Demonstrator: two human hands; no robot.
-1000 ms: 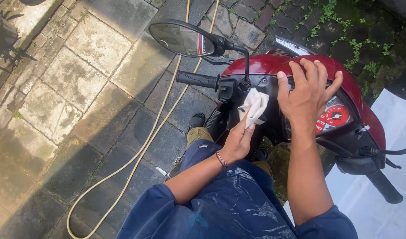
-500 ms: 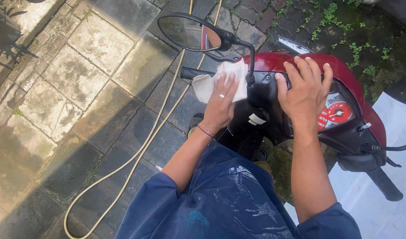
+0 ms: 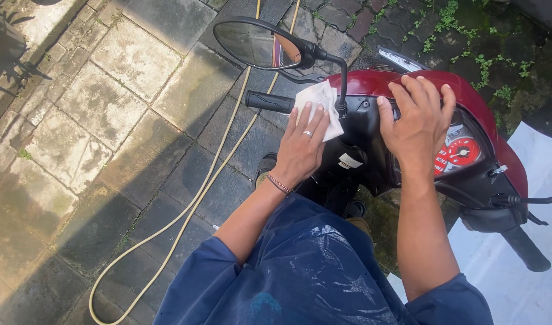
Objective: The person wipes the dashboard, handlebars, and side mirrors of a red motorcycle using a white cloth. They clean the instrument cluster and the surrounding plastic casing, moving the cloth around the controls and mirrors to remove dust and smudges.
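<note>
Hands work the front of a dark red motor scooter with black handlebar housing: the left hand, fingers spread flat, presses a crumpled white cloth against the black housing just beside the left rubber grip, having slid outward from the centre panel where it bunched the cloth a second ago, so wiping now reaches the bar's left end. The right hand stays splayed, empty, over the cowl above the red round gauge; beyond, an oval black mirror and a pale yellow hose on grey paving stones.
</note>
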